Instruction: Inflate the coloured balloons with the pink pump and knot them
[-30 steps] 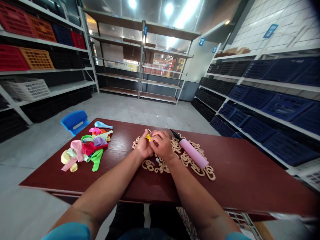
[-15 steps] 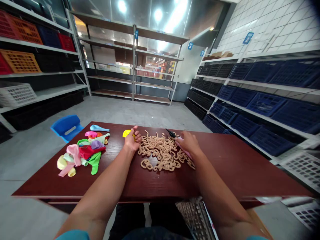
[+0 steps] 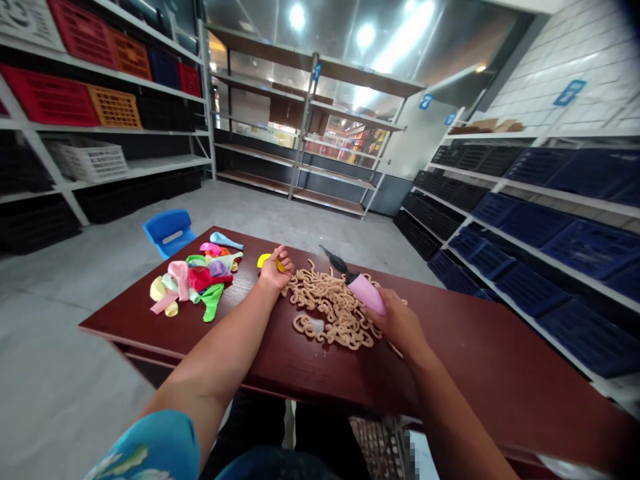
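My left hand (image 3: 276, 271) holds a small yellow balloon (image 3: 264, 260) just above the dark red table (image 3: 280, 360), left of a heap of tan rubber loops (image 3: 330, 310). My right hand (image 3: 396, 324) grips the rear of a pink hand pump (image 3: 366, 292) whose black nozzle (image 3: 333, 260) points away over the heap. A pile of limp balloons in pink, green, red, yellow and blue (image 3: 195, 280) lies on the table's left part.
A blue plastic chair (image 3: 169, 231) stands beyond the table's far left corner. Shelving with red, orange, white and black crates (image 3: 90, 107) lines the left wall; blue crates (image 3: 540, 227) fill the right wall's racks. Bare grey floor lies ahead.
My hands, together on the yellow balloon a second ago, have parted. The left keeps the balloon; the right reached over to the pink pump and now grips it. My head turned.
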{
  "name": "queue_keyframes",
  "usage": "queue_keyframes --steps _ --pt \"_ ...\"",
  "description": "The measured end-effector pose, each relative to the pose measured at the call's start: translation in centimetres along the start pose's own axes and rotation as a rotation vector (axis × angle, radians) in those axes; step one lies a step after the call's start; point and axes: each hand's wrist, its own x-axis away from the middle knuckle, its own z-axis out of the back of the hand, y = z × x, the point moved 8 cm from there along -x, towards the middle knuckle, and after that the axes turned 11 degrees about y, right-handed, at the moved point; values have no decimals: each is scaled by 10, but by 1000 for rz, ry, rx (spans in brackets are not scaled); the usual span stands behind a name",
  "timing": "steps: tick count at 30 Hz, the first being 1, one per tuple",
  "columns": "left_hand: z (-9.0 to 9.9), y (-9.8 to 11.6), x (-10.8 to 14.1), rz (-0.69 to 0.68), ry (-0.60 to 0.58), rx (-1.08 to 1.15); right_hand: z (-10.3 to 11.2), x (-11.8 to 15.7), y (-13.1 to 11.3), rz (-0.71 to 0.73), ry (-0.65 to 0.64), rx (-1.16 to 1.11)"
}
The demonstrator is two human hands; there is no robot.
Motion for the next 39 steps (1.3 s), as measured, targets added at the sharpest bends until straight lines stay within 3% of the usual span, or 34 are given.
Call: queue_keyframes --steps 3,6,19,29,39 --pt "-1 1 0 5 -15 48 4 10 -39 168 32 -94" --pt "-4 0 2 22 -33 83 2 17 -58 214 25 -105" --pt "-10 -2 4 27 -91 105 -5 13 -58 205 18 -26" --pt "-8 -12 10 -13 11 24 -8 10 -71 177 -38 -7" --pt "-9 -11 11 6 39 2 -9 -1 -83 212 -6 47"
